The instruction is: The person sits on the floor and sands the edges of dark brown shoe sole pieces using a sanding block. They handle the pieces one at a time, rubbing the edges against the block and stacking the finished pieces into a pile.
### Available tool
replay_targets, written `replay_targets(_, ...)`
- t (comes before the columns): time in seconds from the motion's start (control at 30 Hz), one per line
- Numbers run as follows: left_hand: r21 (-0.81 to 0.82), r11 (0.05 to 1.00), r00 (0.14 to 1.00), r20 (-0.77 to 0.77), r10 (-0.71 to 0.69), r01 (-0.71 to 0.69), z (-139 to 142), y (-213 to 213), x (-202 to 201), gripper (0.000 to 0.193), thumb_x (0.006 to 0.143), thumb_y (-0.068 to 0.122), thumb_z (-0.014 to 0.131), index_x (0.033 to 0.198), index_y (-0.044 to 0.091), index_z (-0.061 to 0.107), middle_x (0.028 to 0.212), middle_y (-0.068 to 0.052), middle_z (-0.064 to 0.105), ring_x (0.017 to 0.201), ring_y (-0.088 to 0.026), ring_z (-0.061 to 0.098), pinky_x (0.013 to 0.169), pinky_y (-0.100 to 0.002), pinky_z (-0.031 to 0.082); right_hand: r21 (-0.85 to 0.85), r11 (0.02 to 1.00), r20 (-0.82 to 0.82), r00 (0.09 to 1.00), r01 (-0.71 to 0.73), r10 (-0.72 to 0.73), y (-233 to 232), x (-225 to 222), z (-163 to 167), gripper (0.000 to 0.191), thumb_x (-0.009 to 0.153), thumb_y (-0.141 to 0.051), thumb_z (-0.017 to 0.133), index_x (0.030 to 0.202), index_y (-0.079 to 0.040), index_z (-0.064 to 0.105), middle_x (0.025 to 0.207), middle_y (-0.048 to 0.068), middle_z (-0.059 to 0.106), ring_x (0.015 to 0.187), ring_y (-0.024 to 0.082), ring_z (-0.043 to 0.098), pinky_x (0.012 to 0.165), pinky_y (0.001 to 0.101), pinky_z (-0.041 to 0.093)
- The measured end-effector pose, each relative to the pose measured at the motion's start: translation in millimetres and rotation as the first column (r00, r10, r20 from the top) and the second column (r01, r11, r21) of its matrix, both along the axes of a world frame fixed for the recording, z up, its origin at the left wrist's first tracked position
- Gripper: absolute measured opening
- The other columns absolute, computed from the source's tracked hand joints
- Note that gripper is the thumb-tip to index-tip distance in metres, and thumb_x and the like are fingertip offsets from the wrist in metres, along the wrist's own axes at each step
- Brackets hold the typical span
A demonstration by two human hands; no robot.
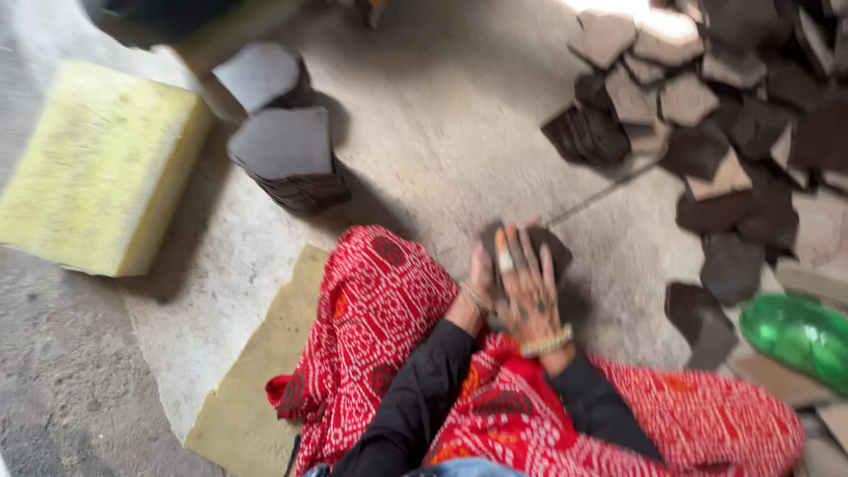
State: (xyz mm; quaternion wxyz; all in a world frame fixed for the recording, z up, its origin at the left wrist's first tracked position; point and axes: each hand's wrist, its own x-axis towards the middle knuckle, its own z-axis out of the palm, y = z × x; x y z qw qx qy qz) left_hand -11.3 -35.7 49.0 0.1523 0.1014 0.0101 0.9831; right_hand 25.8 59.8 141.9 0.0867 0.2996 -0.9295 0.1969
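both hands, right hand point(530, 287) over left hand point(481, 287), clasp a dark slate piece point(548, 243) above the red patterned cloth point(380, 309).

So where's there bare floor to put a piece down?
Bare floor lies between the two neat stacks and the loose pile. It is crowded at right, by the pile and green bottle. Both hands hold a dark piece.
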Motion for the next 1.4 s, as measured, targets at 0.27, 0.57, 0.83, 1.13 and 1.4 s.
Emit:
replay_targets(0.27, 0.072, 0.994, 0.996, -0.018, 0.089, -0.087, 36, -22, 4, 0.092, 0.100, 0.074, 0.040, 0.162, 0.006, 0.031, 0.162, -0.020, 0.040, 0.147, -0.036, 0.046, 0.119, -0.051, 0.044, 0.063, 0.998, 0.035, 0.999, 0.029, -0.031, -22, 16, 5, 0.086, 0.101, -0.049, 0.051, 0.165, -0.001, 0.020, 0.173, 0.020, 0.017, 0.160, 0.038, 0.020, 0.128, 0.0616, 0.017)
replay_targets(0.57, 0.026, 0.978, 0.978, 0.032, 0.205, -0.206, 43, -28, 0, 0.093, 0.101, 0.070, 0.041, 0.162, 0.002, 0.030, 0.168, -0.021, 0.031, 0.156, -0.035, 0.033, 0.128, -0.047, 0.037, 0.265, 0.937, -0.043, 0.973, 0.230, -0.227, -13, -4, 1, 0.086, 0.103, -0.043, 0.056, 0.168, -0.003, 0.015, 0.175, 0.019, 0.016, 0.163, 0.035, 0.020, 0.132, 0.0563, 0.016)
replay_targets(0.83, -0.162, 0.961, 0.942, 0.219, 0.255, -0.223, 12, -23, 0, 0.091, 0.112, 0.066, 0.045, 0.167, -0.005, 0.026, 0.163, -0.027, 0.025, 0.155, -0.038, 0.035, 0.126, -0.047, 0.033, 0.007, 0.979, 0.021, 0.979, 0.204, -0.204, -20, -4, 19, 0.090, 0.099, -0.023, 0.076, 0.165, 0.000, 0.019, 0.171, 0.022, 0.021, 0.158, 0.041, 0.024, 0.127, 0.0608, 0.019)
replay_targets(1.13, 0.040, 0.984, 0.952, -0.251, 0.176, -0.171, 46, -20, 4, 0.094, 0.098, 0.070, 0.049, 0.169, 0.012, 0.028, 0.170, -0.015, 0.035, 0.152, -0.039, 0.040, 0.121, -0.060, 0.044, 0.136, 0.989, 0.040, 0.998, -0.063, 0.058, -34, 9, 25, 0.085, 0.093, -0.030, 0.059, 0.166, 0.000, 0.027, 0.174, 0.018, 0.021, 0.162, 0.034, 0.022, 0.131, 0.0564, 0.022)
replay_targets(1.4, -0.077, 0.987, 0.989, 0.040, 0.142, -0.139, 20, -20, 4, 0.080, 0.106, 0.056, 0.053, 0.162, 0.004, 0.030, 0.166, -0.018, 0.034, 0.150, -0.036, 0.043, 0.124, -0.052, 0.042, 0.255, 0.962, -0.001, 0.995, -0.099, 0.103, -18, -15, 42, 0.091, 0.084, -0.017, 0.067, 0.163, -0.002, 0.026, 0.170, 0.019, 0.024, 0.159, 0.033, 0.028, 0.128, 0.0565, 0.023)
